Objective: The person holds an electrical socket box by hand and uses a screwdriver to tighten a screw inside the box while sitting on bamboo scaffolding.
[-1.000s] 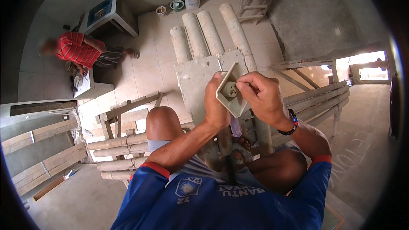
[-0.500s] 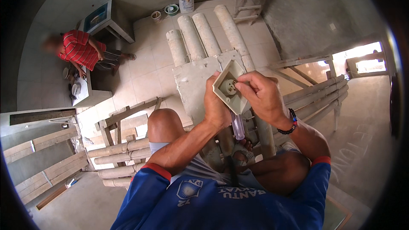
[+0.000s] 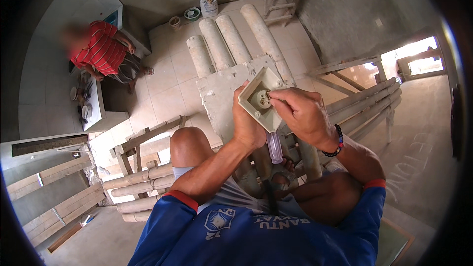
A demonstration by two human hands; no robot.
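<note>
My left hand (image 3: 246, 124) grips a square cream plastic electrical fitting (image 3: 270, 120) from its left side, tilting its hollow back up toward me. Inside sits a round white insert (image 3: 260, 99) with small brass-coloured terminals. The thumb and fingertips of my right hand (image 3: 304, 118) are pinched together at those terminals; whatever is between them is too small to make out. Below the fitting, between my wrists, a clear purplish handle (image 3: 275, 148), like a screwdriver's, points down toward me. Its upper end is hidden, and I cannot tell which hand keeps it there.
A plaster-spattered board (image 3: 221, 86) lies on bamboo poles (image 3: 215, 44) in front of me. Bamboo rails (image 3: 364, 101) flank me on both sides. At the far left a person in a red striped shirt (image 3: 106, 46) stands by a counter (image 3: 101, 113). A ladder (image 3: 281, 7) leans at the back.
The fitting has tilted slightly and shifted a little left, with my right fingertips still at its terminals. The person in red has shifted and turned by the counter. My view has moved slightly.
</note>
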